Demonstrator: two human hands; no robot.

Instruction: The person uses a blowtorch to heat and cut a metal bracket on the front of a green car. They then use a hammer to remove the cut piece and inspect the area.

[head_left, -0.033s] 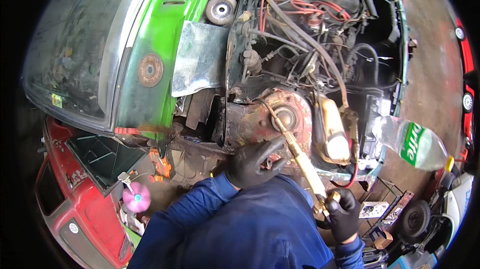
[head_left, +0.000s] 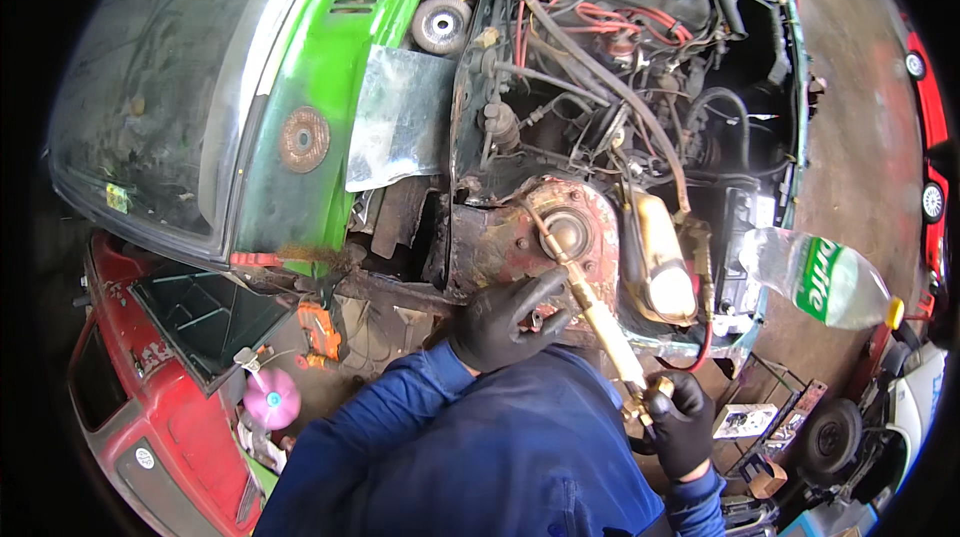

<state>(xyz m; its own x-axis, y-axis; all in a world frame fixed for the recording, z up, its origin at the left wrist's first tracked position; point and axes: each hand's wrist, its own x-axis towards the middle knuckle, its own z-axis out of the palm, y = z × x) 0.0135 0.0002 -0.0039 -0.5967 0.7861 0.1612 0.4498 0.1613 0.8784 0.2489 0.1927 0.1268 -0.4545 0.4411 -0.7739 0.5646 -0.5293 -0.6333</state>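
In the head view, the right hand (head_left: pixel 686 423) pinches the brass knob (head_left: pixel 662 389) of a gas torch (head_left: pixel 608 335) slanting over the rusty strut tower (head_left: pixel 575 229); no flame shows, it looks unlit; the left hand (head_left: pixel 490 329) curls around a small metal piece (head_left: pixel 540 318)

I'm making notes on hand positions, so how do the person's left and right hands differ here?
The right hand grips the rear end of the brass-coloured torch; the left hand is beside the torch's middle. The left hand is half curled, a small metal piece showing within the curl, while the right hand is closed near a brass knob. Both wear black gloves below blue sleeves.
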